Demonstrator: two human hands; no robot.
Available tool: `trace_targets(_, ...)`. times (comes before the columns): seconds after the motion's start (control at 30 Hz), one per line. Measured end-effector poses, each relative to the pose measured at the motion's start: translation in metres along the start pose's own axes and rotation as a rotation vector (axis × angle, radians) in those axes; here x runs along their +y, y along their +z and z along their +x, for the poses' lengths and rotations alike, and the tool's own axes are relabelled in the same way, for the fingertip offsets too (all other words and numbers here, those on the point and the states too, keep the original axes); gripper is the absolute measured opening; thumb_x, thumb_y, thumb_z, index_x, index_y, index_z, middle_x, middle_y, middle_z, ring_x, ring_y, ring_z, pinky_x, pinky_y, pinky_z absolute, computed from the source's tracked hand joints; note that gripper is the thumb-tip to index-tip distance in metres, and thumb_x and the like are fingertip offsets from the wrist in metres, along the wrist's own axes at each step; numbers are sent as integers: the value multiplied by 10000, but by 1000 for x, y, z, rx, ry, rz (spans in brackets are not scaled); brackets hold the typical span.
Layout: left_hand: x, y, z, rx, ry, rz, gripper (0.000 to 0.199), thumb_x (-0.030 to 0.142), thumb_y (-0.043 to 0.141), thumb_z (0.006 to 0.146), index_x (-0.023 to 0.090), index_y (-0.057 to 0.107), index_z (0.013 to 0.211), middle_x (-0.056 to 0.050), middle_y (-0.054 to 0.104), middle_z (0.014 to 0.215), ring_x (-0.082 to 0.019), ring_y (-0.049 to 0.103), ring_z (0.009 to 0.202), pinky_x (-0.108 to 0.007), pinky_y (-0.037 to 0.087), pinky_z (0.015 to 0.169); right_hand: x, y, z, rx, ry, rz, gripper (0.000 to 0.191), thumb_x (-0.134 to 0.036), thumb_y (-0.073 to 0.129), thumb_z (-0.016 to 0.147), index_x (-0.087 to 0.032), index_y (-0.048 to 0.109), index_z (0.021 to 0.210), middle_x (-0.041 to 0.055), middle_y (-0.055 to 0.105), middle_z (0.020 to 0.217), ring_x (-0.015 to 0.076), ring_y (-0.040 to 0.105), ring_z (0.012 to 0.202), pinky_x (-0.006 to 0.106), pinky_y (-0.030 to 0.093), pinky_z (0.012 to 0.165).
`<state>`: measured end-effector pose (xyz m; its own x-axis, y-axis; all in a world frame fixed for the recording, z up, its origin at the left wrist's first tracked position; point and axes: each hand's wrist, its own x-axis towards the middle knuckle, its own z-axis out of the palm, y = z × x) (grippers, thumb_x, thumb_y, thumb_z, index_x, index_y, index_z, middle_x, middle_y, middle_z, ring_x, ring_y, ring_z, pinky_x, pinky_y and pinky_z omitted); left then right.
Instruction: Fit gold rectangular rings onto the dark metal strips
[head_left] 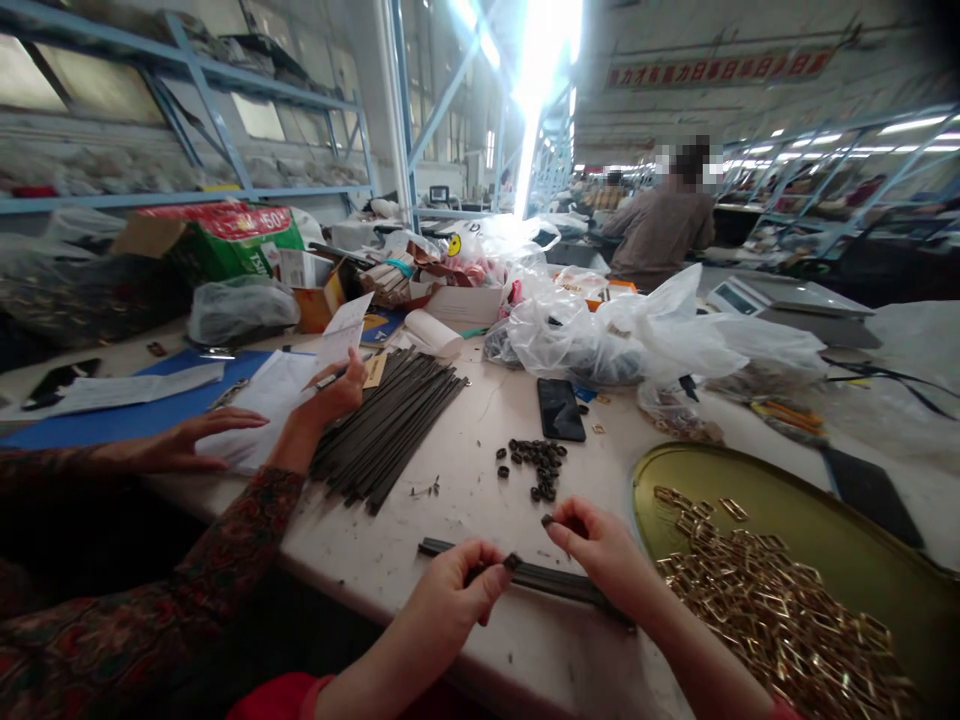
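At the front of the table, my left hand (469,583) pinches a small dark piece (513,562) between thumb and fingertips. My right hand (592,545), a little farther right, holds another small dark piece (548,520) at its fingertips. Dark flat strips (559,582) lie on the table under and between both hands. Just beyond them is a loose group of small dark loops (544,457). To the right, a gold-coloured oval tray (646,470) bears a heap of gold metal rectangular rings (780,600).
On the left, a co-worker's hands (334,390) are over papers (277,405), one with a pen. Beside them lies a bundle of dark strips (397,420). A phone (561,409), plastic bags (600,335) and boxes fill the back. A person (661,225) stands farther off.
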<state>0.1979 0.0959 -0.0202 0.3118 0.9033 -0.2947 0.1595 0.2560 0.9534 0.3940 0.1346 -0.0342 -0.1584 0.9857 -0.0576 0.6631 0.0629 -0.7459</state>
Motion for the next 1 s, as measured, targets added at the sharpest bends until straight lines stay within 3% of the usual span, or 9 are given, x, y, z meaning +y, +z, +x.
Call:
trace_targets(0.17,20,17,-3,59,113,113,265,394,531,777,135,573,817,55,448,548,-80,403,507,-193,310,493,-38,8,-44,-8,151,732,256,-417,597,704,-184,495,676,-55,447,548,103,406,520,230,349,513)
trace_targets(0.3,19,27,-11,39,120,117,251,378,539,774,132,578,806,49,468,578,-76,410,511,-187,327,496,-42,16,-67,51,145,853,288,-422,659,650,-179,504,634,-53,439,560,100,382,537,230,335,517)
trace_targets(0.57,14,35,-32,97,202,276,188,284,487,799,154,604,865,16,584,709,-117,504,648,-207,396,615,-29,29,-93,173,-42,597,177,-343,574,742,-195,498,683,-34,464,622,124,440,588,241,388,549)
trace_targets(0.8,23,38,-42,110,282,545,161,205,445,808,179,604,820,-14,635,782,-161,566,746,-240,397,682,-32,23,-96,277,-145,77,99,-236,508,776,-207,500,682,-21,534,608,130,504,553,238,407,525)
trace_targets(1.0,19,38,-39,174,312,647,168,189,439,808,202,604,840,-26,651,813,-180,586,772,-255,395,688,-33,33,-92,370,-184,-89,55,-228,494,781,-212,523,737,-11,579,630,149,562,575,259,446,547)
